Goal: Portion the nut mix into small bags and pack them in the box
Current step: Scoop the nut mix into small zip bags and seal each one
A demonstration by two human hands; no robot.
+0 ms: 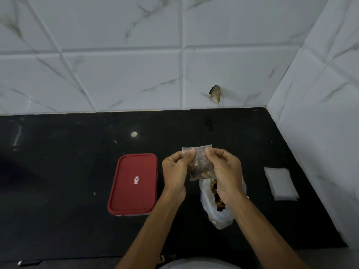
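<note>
Two hands meet at the centre of the frame around one small bag (198, 164). The left hand (174, 169) and the right hand (225, 171) each pinch its top strip between thumb and forefinger, one at each upper corner. The remaining fingers are curled loosely behind.

The small bag is clear and held above the counter with its long axis running up and down the frame. Its sealing strip is at the top, and a clump of dark and tan pieces sits at the bottom.

Just below it, partly under the right wrist, a large plastic bag (215, 216) lies on the black counter (58, 181). The nut mix (214, 188) shows through its open upper end. Its long axis also runs up and down the frame.

Left of the hands sits the box (134, 211), closed under a red lid (124, 191), its long side running top to bottom with a slight tilt. A small white label (136, 179) at the lid's centre carries two digits, readable as 61 or 19 depending on which way it is turned.

At the right edge of the counter, near the side wall, lies a stack of flat empty bags (280, 183), fanned slightly. White marbled tiles (116, 74) cover the wall behind, with a chipped hole (215, 93) in one tile above the hands.
</note>
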